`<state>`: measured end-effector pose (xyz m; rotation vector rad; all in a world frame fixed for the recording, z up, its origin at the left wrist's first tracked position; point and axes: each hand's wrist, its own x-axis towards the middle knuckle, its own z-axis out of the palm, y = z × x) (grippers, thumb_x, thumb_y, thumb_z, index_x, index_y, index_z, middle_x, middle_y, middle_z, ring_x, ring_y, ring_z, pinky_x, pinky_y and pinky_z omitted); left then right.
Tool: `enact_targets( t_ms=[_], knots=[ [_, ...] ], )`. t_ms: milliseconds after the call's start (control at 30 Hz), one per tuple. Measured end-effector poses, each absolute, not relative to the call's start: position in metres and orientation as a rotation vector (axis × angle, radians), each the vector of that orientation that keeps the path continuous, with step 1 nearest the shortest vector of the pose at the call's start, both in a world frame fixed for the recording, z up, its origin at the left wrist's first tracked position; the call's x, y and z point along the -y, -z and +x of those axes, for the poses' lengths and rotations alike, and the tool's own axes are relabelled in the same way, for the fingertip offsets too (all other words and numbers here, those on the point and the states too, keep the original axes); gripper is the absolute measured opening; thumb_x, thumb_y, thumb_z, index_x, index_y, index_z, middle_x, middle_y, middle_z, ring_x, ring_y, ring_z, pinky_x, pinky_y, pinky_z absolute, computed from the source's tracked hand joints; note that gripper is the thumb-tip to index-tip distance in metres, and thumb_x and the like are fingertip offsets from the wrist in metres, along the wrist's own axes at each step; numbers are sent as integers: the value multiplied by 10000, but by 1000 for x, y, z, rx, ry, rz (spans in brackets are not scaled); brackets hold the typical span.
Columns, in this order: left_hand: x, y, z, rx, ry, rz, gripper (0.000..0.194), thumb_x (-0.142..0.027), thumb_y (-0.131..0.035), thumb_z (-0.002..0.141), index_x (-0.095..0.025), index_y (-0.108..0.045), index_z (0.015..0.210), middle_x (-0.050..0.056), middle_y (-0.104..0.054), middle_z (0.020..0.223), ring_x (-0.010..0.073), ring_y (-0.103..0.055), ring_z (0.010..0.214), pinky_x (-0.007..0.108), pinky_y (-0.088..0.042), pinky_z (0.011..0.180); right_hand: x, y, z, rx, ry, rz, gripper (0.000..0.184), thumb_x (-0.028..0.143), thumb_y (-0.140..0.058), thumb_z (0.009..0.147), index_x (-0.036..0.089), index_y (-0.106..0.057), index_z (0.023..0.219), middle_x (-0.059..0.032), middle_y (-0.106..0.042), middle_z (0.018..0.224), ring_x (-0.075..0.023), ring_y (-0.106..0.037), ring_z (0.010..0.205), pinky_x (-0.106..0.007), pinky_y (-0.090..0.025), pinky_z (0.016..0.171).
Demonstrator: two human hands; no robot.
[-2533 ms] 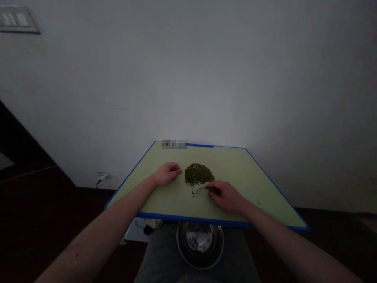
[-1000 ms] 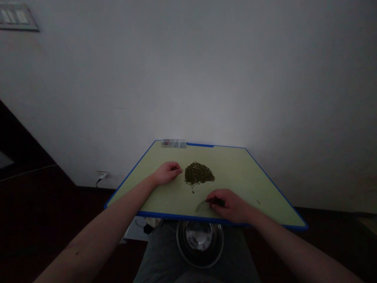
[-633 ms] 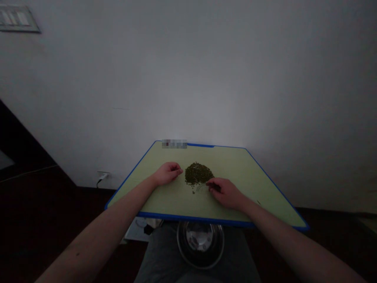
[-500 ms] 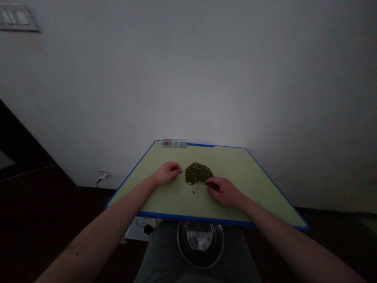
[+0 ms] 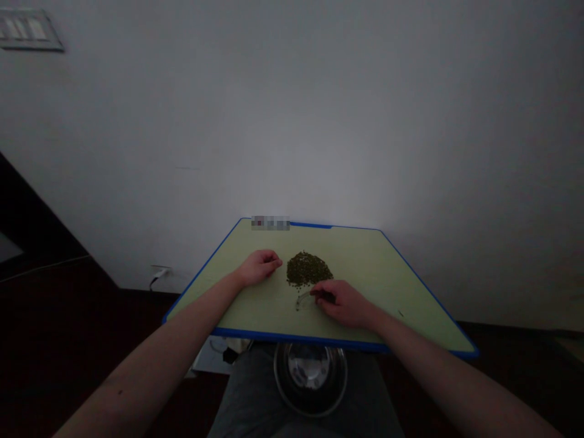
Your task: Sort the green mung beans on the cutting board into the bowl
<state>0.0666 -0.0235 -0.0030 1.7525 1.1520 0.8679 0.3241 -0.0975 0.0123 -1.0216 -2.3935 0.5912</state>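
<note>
A pile of small dark-green beans or seeds (image 5: pixel 308 268) lies on the pale yellow-green tabletop (image 5: pixel 360 249). To its left rests my left hand (image 5: pixel 262 267), fingers curled and thumb against the forefinger; whatever they may hold is too small or hidden to see. My right hand (image 5: pixel 341 302) is at the near right edge of the pile, fingers bent round a clear curved piece (image 5: pixel 303 299) that looks like plastic or glass. The thin rim of this piece shows left of the fingertips, just off the near side of the pile; the rest is covered by the hand.
Below the table's blue front edge (image 5: pixel 292 336), a shiny metal bowl (image 5: pixel 310 409) sits on my lap. A small dark sliver (image 5: pixel 401 313) lies on the right of the tabletop. A white wall (image 5: pixel 310 121) stands behind, with a plug (image 5: pixel 159 274) low on the left.
My right hand has drawn the clear piece toward me and slightly left, away from the pile's near edge. My left hand has barely moved.
</note>
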Motion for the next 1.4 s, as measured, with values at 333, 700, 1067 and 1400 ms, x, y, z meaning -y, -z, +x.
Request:
enact_targets(
  t_ms=[333,700,1067,1400],
  knots=[
    [12,6,63,-1005,-1133,1276,227,-363,-566,682,-150,-487,680,-39,-449,501,60,-410,411,198,-300,394,108,-7,327,2394,-651,-967,262,128,-500,736,175,-620,964,-43,-651,882,-148,-578,777,-260,-436,715],
    [7,3,65,-1009,-1116,1304,213,-339,-586,671,-156,-478,649,-45,-450,475,59,-411,396,199,-282,390,123,-7,332,2383,-730,-930,268,121,-504,731,173,-616,969,-38,-644,861,-138,-573,759,-251,-441,698],
    [4,6,84,-1077,-1139,1432,266,-401,-583,670,-161,-471,647,-59,-446,463,57,-392,383,203,-276,394,127,-10,333,2396,-749,-907,253,110,-500,728,170,-615,946,-24,-628,799,-120,-556,699,-227,-435,654],
    [7,10,79,-1114,-1106,1530,264,-407,-578,674,-157,-494,650,-61,-446,435,55,-369,377,202,-266,404,128,-5,338,2398,-785,-890,250,110,-498,733,167,-610,949,-25,-626,790,-121,-567,700,-229,-444,650]
  ],
)
